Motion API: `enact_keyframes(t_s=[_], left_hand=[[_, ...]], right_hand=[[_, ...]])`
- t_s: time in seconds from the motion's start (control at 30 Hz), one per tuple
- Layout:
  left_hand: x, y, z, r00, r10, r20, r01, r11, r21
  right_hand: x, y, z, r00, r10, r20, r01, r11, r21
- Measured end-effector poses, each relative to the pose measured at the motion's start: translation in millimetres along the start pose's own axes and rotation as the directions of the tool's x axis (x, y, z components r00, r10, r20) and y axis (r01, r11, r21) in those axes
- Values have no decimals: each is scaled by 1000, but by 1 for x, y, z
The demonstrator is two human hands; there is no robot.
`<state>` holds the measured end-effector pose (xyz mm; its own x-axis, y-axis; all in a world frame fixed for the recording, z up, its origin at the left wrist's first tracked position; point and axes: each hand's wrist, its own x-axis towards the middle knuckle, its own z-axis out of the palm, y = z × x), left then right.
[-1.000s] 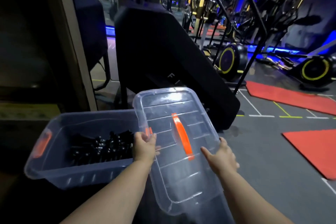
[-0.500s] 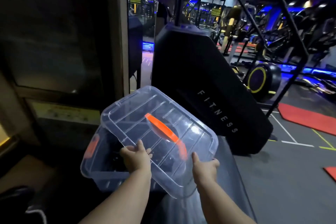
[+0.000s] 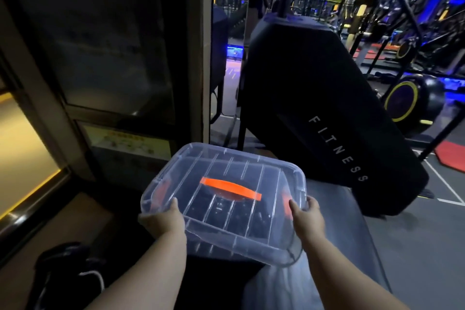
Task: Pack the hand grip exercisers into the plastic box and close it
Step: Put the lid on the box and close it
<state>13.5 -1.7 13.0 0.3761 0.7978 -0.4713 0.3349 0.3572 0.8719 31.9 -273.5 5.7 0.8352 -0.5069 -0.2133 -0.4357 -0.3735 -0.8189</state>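
So the clear lid (image 3: 241, 168) with the orange handle (image 3: 230, 189) is held right over the plastic box (image 3: 208, 246), gripped at its near-left edge by the left hand (image 3: 163, 219) and at its right edge by the right hand (image 3: 308, 216), thumbs laid on top; whether it's actually clicked down can't be told. Dark hand grip exercisers (image 3: 226, 214) are seen through it, piled in the box. Behind all that, a big black machine (image 3: 314, 98) marked FITNESS is parked, with a yellow-rimmed wheel (image 3: 402, 100) and a red mat (image 3: 450, 156) off to the right.
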Motion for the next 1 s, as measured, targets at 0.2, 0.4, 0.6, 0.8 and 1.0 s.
enact_keyframes(t_s=[0.2, 0.4, 0.6, 0.8, 1.0], left_hand=[[51, -1, -10, 995, 95, 8, -91, 924, 373], [66, -14, -5, 988, 143, 53, -152, 902, 405], [74, -19, -1, 978, 169, 121, -204, 893, 401], [77, -28, -7, 963, 212, 167, -266, 851, 454], [85, -29, -8, 938, 257, 231, -339, 812, 474]], right_hand=[[26, -2, 12, 999, -43, 31, 45, 997, -67], [42, -4, 24, 992, -58, 113, 82, 971, -225], [59, -3, 34, 993, -47, 108, 85, 918, -387], [61, 5, 38, 990, -40, 134, 107, 839, -533], [62, 6, 42, 992, -16, 126, 83, 832, -548]])
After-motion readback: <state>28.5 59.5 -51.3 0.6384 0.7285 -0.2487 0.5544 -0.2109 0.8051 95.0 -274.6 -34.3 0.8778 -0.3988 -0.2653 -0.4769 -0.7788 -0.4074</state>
